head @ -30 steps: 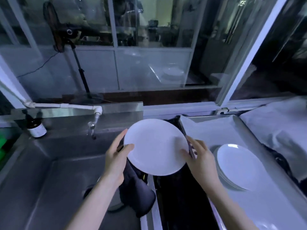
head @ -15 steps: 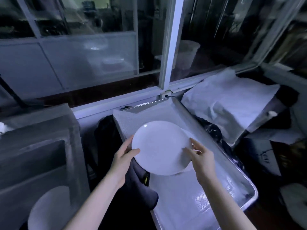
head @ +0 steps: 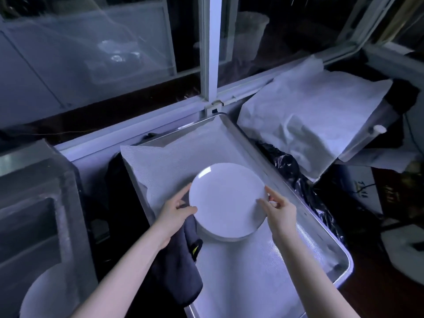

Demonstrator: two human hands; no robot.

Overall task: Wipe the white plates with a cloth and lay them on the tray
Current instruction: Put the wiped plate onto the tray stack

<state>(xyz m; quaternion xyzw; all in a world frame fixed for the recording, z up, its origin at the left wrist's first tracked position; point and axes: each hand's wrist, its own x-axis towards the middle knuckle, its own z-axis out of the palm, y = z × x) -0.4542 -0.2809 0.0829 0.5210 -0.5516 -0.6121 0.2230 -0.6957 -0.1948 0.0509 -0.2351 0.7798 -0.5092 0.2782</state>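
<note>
A white plate (head: 226,198) is held level directly over a stack of plates (head: 231,237) on the lined metal tray (head: 339,271); whether it touches the stack is unclear. At its 9 o'clock edge the left hand (head: 175,211) grips it, thumb on top, with a dark cloth (head: 181,267) hanging beneath at 7 o'clock. At 3 o'clock the right hand (head: 280,212) pinches the rim. A white sheet (head: 309,118) lies at 1 o'clock and a steel sink (head: 34,226) at 9 o'clock.
</note>
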